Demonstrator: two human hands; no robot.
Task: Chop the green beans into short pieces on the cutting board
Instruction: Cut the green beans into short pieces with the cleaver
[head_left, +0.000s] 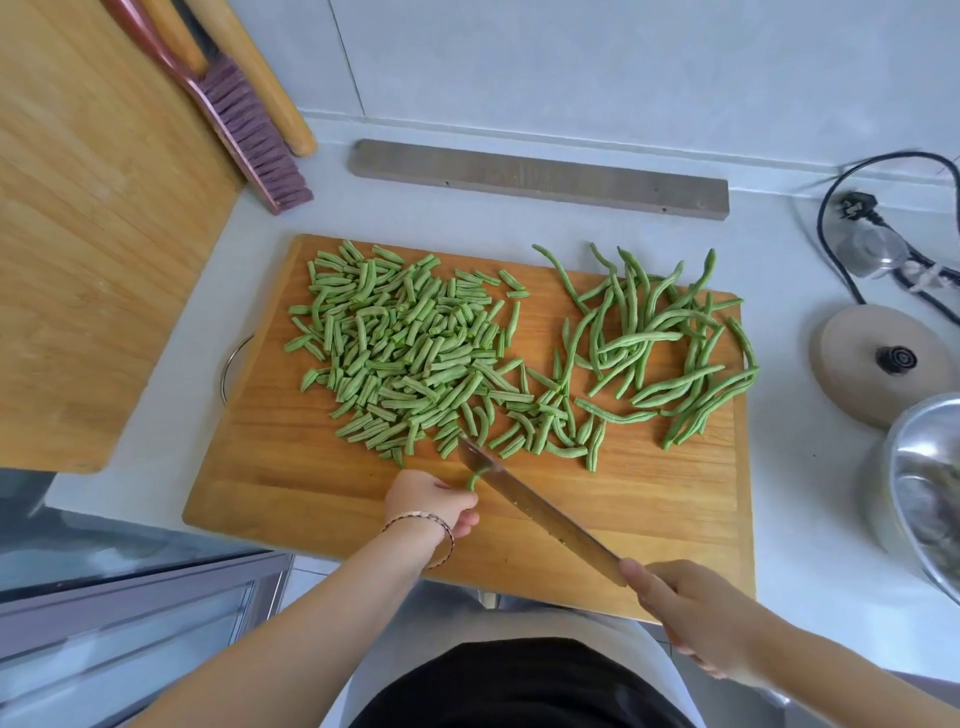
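- 1 curled green bean (474, 479) is pinched by the left hand (428, 501), right at the long steel knife (540, 512)
- the knife is gripped by the right hand (696, 618), 5 o'clock on the rectangular wooden cutting board (311, 493)

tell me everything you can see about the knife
The knife has a long, steel-looking blade flecked with green bits. It slants across the near half of the cutting board, with its tip at the cut pieces. The right hand grips its hidden handle, and the left hand holds a bean beside the blade.
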